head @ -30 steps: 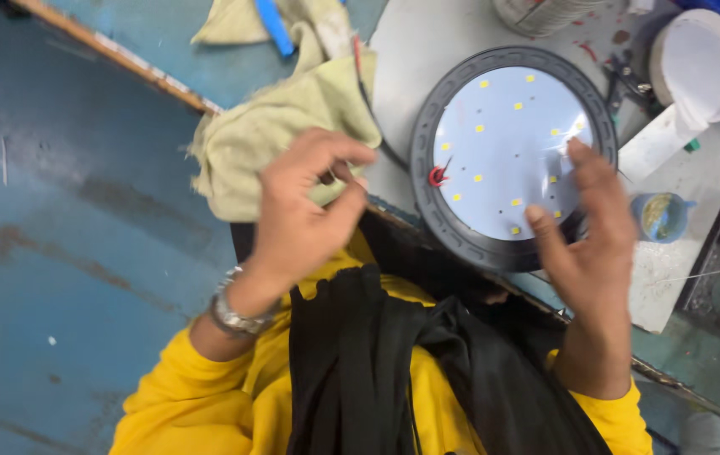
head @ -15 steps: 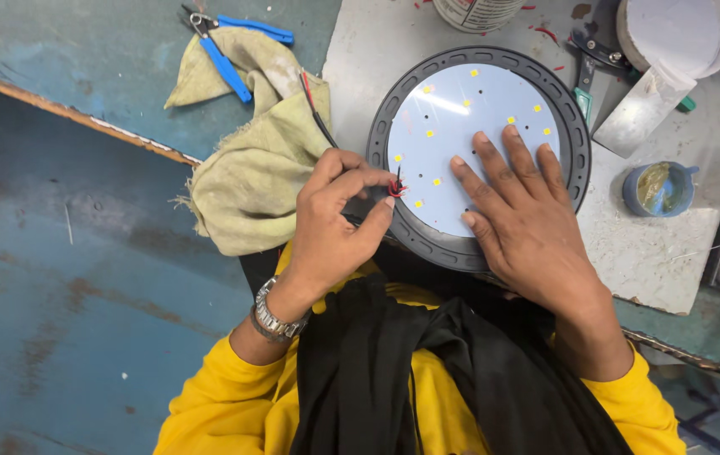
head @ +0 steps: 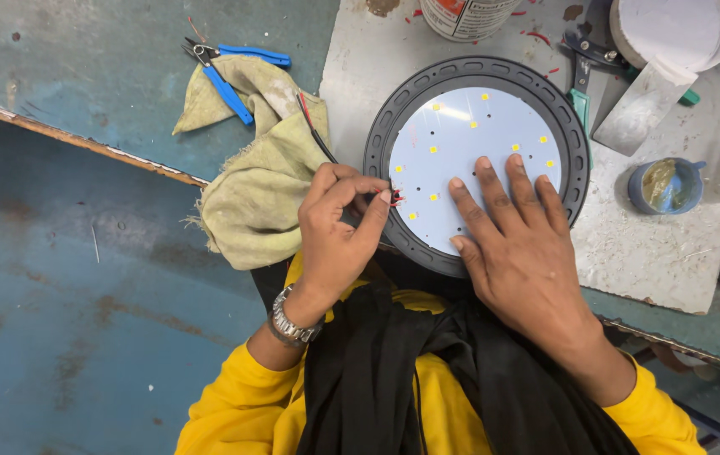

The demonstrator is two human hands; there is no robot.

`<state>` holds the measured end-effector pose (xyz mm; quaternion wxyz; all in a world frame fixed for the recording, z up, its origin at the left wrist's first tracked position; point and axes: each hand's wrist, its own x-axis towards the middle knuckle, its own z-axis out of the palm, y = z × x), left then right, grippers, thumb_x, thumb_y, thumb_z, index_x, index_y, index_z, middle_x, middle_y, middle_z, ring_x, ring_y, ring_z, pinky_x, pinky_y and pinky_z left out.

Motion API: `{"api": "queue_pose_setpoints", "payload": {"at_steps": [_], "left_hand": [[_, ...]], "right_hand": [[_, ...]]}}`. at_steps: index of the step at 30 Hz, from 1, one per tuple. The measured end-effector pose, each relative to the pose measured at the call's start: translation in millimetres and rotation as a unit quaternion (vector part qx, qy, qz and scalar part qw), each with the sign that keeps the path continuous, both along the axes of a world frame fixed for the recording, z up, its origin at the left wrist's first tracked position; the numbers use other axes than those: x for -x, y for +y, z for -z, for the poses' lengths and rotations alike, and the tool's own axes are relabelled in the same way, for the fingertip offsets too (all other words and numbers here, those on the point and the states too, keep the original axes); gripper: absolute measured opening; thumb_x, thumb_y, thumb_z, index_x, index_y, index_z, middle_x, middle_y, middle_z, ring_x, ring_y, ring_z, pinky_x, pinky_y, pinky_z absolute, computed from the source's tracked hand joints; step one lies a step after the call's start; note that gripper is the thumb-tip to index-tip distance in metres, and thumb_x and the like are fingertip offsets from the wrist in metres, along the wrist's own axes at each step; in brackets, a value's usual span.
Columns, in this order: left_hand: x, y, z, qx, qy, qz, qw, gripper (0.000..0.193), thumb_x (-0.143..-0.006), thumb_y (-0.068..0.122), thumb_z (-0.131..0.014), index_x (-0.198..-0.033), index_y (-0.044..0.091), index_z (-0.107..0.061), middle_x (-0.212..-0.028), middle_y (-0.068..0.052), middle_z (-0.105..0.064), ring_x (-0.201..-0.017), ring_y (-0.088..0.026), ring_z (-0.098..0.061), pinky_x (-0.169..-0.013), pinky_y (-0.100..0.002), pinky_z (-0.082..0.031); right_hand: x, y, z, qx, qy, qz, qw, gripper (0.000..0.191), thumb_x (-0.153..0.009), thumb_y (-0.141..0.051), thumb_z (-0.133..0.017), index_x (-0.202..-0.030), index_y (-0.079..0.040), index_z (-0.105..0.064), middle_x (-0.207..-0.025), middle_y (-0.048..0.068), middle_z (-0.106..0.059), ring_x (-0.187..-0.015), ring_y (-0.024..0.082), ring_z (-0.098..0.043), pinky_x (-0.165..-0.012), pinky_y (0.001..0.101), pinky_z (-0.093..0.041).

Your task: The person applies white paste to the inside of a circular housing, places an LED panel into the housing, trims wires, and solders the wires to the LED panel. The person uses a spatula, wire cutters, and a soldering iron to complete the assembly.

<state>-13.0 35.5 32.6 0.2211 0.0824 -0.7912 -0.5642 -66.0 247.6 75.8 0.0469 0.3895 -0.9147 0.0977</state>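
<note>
My left hand (head: 339, 232) sits left of centre in the frame, thumb and fingertips pinched shut on the red wire end (head: 395, 199) at the left rim of the round lamp housing (head: 385, 139). Half a second ago it pinched at the same spot; a second ago it was lower and off the rim. My right hand (head: 520, 244) lies flat and open, fingers spread on the white LED plate (head: 461, 126), gripping nothing; it has stayed pressed there since half a second ago, whereas a second ago it only hovered at the housing's right edge. The housing rests on the grey counter (head: 630, 253), centre right of the frame. The greenish rag (head: 259, 202) lies just left of my left hand, and the blue pliers (head: 229, 72) rest on its upper end, upper left.
</note>
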Motion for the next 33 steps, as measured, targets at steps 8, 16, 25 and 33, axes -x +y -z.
{"api": "queue_pose_setpoints", "payload": {"at_steps": [8,16,25,33], "left_hand": [[-9.5,5.1,11.8,0.094,0.078,-0.038,0.992,0.010,-0.085,-0.002,-0.074,-0.090,-0.001,-0.065,-0.115,-0.013,-0.058,-0.093,-0.021,-0.063,-0.083,-0.030,-0.053],[-17.5,10.3,17.7,0.083,0.060,-0.030,0.994,0.007,-0.088,0.003,-0.074,-0.090,-0.002,-0.070,-0.127,-0.016,-0.058,-0.088,-0.019,-0.059,-0.079,-0.033,-0.051],[-6.7,-11.7,4.2,0.097,0.050,0.008,0.994,0.013,-0.088,0.009,-0.077,-0.100,0.004,-0.077,-0.132,-0.013,-0.061,-0.121,-0.029,-0.055,-0.106,-0.039,-0.046],[-4.4,-6.0,5.5,0.053,0.038,-0.028,0.997,0.014,-0.090,0.006,-0.076,-0.103,0.003,-0.072,-0.126,-0.013,-0.064,-0.120,-0.028,-0.063,-0.105,-0.037,-0.050]], "right_hand": [[-3.1,3.1,1.0,0.020,-0.009,0.008,1.000,0.052,-0.098,-0.033,-0.061,-0.144,-0.008,-0.060,-0.152,0.024,-0.052,-0.144,0.047,-0.042,-0.119,0.0566,-0.031],[-3.0,4.1,3.6,0.029,-0.005,0.009,1.000,0.052,-0.099,-0.033,-0.061,-0.144,-0.009,-0.061,-0.152,0.023,-0.053,-0.145,0.046,-0.042,-0.119,0.0567,-0.031],[-3.1,4.6,4.3,0.041,-0.005,0.013,0.999,0.052,-0.097,-0.033,-0.063,-0.144,-0.009,-0.061,-0.152,0.022,-0.053,-0.145,0.045,-0.042,-0.119,0.0564,-0.032],[-0.3,5.9,-1.4,0.055,0.000,0.013,0.998,0.050,-0.095,-0.032,-0.068,-0.140,-0.010,-0.064,-0.150,0.017,-0.056,-0.142,0.041,-0.046,-0.115,0.0537,-0.035]]}}
